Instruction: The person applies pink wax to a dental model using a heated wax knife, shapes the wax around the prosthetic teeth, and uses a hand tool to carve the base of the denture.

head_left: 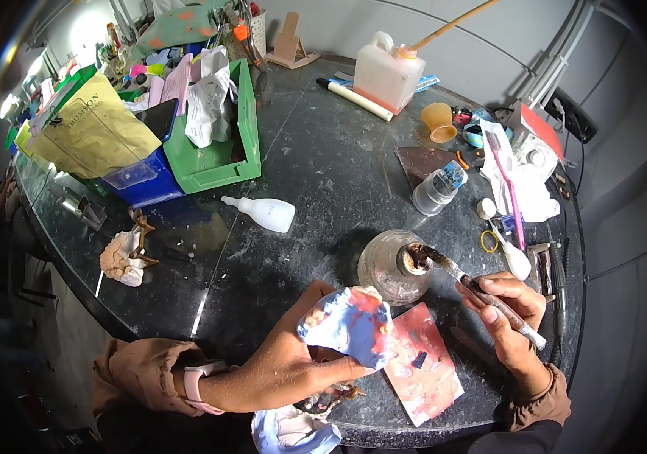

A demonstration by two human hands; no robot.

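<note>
My left hand (282,371) is closed around a blue dental cast (350,337) with pink wax and pale teeth along its rim, held above the table's front part. In my right hand (516,314) is a wax knife (501,306), gripped like a pen and slanting up to the left. Its darkened blade end is at the wick of a round glass spirit burner (391,272); I cannot make out a flame. Beneath and between my hands lies a pink wax sheet (418,356) with a small dark piece on it. Another blue and white cast (293,435) sits at the lower edge.
A plaster cast with a brass-coloured articulator (123,257) stands at left. A white squeeze bottle (269,214) lies mid-table. Green (213,174) and blue bins (141,181) fill the back left. A plastic jug (388,76), an amber cup (439,121) and a clear jar (438,189) stand behind the burner.
</note>
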